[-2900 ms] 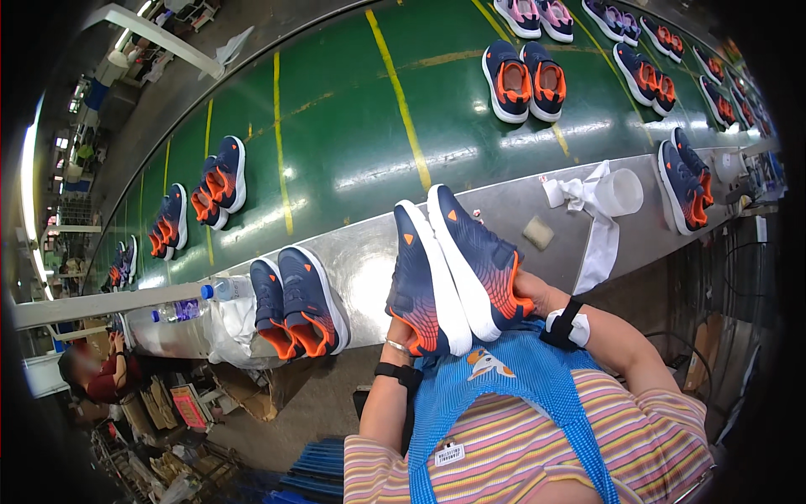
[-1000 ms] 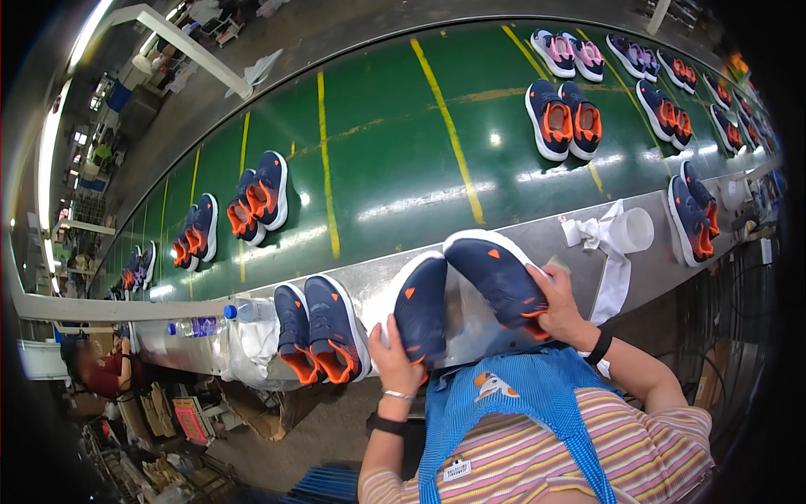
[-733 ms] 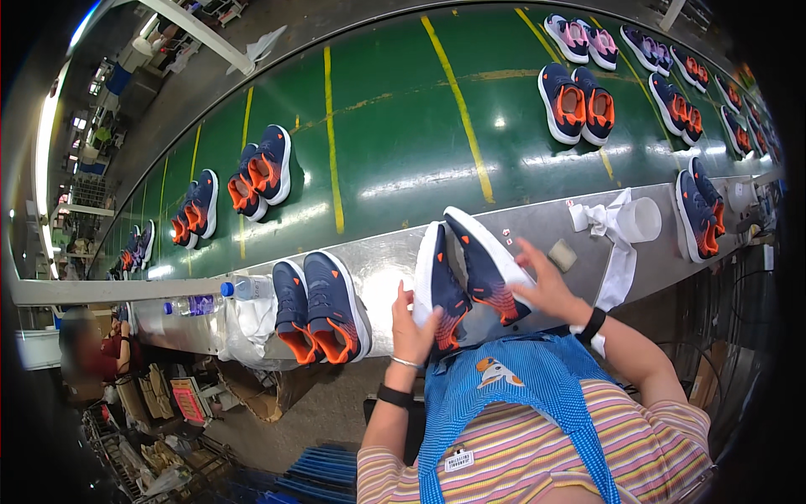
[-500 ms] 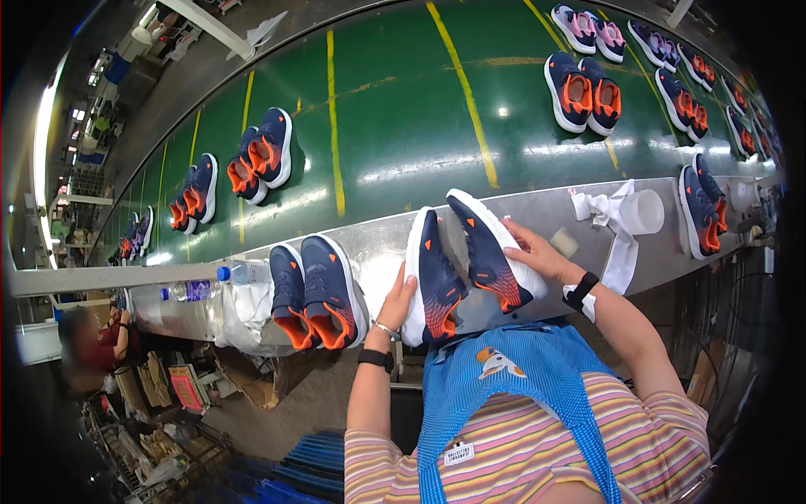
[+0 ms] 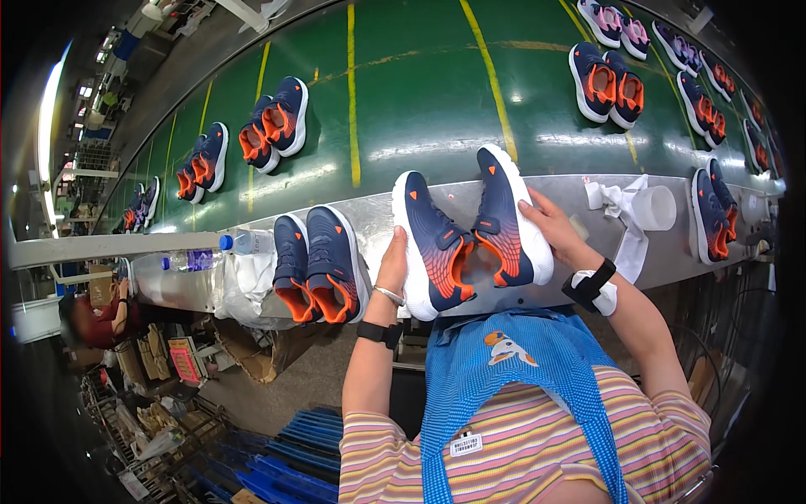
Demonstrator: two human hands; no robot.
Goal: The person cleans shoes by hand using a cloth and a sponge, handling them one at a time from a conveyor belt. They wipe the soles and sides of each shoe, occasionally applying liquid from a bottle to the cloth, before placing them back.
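Two navy sneakers with orange lining and white soles are held up in front of me, heels toward my body. My left hand (image 5: 393,267) is closed along the white sole of the left sneaker (image 5: 426,231). The right sneaker (image 5: 501,197) is gripped by my right hand (image 5: 547,223) on its outer sole side. Their toes stand apart and point away over the metal ledge, while the orange heel openings come close together. Left of my left hand, another pair of navy sneakers (image 5: 329,248) rests on the metal ledge (image 5: 382,197).
A green conveyor belt (image 5: 403,92) with yellow lines carries several pairs of sneakers. On the ledge are a white cloth (image 5: 631,239), a whitish round container (image 5: 655,207), plastic bottles (image 5: 250,241) and another sneaker pair (image 5: 712,214) at right. A person (image 5: 105,315) sits at far left.
Both held sneakers have been lifted and turned, so their orange openings show more. My hands moved up with them. The view has shifted slightly, and the belt's shoes appear higher and farther right.
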